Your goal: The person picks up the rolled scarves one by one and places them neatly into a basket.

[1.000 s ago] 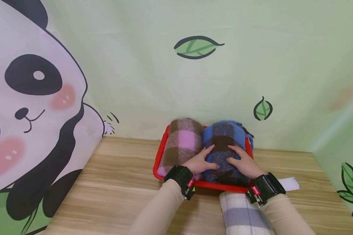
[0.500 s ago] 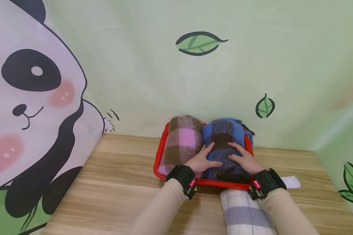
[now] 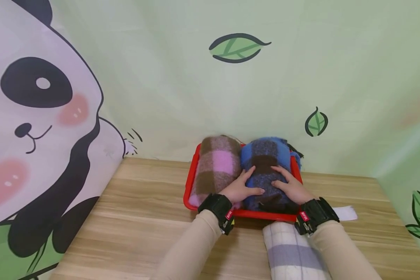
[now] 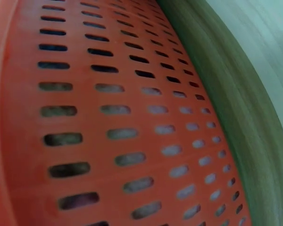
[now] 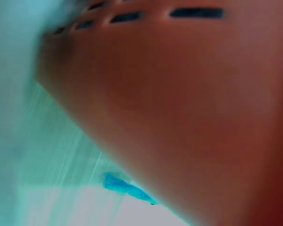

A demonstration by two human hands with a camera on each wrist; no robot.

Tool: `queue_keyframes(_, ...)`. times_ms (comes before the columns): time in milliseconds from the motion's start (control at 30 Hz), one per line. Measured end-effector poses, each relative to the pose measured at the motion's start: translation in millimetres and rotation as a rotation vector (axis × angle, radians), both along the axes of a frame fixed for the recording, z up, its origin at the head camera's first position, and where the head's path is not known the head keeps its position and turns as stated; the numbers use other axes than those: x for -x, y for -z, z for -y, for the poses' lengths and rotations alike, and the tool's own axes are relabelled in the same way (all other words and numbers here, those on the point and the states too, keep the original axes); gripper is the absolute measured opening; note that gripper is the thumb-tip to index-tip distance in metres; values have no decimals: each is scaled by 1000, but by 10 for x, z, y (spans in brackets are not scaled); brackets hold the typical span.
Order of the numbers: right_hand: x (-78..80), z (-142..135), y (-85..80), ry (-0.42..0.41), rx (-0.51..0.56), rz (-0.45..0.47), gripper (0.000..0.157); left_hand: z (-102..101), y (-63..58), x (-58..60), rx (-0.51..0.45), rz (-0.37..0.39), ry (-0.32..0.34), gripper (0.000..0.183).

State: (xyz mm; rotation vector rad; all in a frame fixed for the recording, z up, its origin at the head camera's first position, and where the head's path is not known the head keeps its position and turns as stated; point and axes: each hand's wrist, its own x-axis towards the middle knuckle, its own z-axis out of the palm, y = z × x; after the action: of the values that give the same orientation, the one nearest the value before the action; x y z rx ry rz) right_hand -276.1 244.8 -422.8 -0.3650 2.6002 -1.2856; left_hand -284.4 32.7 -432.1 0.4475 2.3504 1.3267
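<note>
A rolled blue and black plaid scarf (image 3: 264, 151) fills the right side of a red basket (image 3: 189, 182), dark fringe poking out at its back right corner. Both hands rest on this roll in the head view, fingers spread and thumbs turned inward. My left hand (image 3: 238, 190) lies on its left side, where it meets a rolled pink and brown plaid scarf (image 3: 222, 161). Over the right side lies my right hand (image 3: 294, 190). The left wrist view shows the slotted basket wall (image 4: 108, 147), and the right wrist view a blurred basket wall (image 5: 155, 103); neither shows fingers.
A rolled white and purple plaid cloth (image 3: 292, 252) lies in front of the basket, partly behind the right forearm. Beyond the right wrist a white slip (image 3: 346, 213) lies on the wooden table (image 3: 143, 194). A printed backdrop (image 3: 168, 97) rises right behind the basket.
The whole scene sits slightly higher in the head view now. Both hands stay on the blue and black scarf, with hardly any shift of the fingers.
</note>
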Motion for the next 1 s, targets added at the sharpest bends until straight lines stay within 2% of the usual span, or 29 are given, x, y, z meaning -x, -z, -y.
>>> queue_keyframes(133,-56,-11,-9,-3,8,-6,57,-35,11,-66,-18,-7,-31,82)
queue_keyframes(233,-118,-23,-40,-3,7,3,63,-65,36,-127,-27,-23,-69,81)
queue_keyframes(367,-211,-33,-139,-4,19,31,74,-86,18,-220,10,-94,-129,78)
queue_keyframes(533,-333,-112,-398,-32,84,20,78,-39,-163,-294,36,-190,-141,70)
queue_keyframes(733,-571,-257,-705,-72,92,-2,78,79,-455,-390,-94,-226,-119,68)
queue_keyframes(867,-781,-380,-771,-65,66,-8,77,117,-597,-551,-135,-238,-84,67)
queue_keyframes(1000,-988,-531,-733,-27,21,-2,78,132,-621,-721,-176,-233,-59,67)
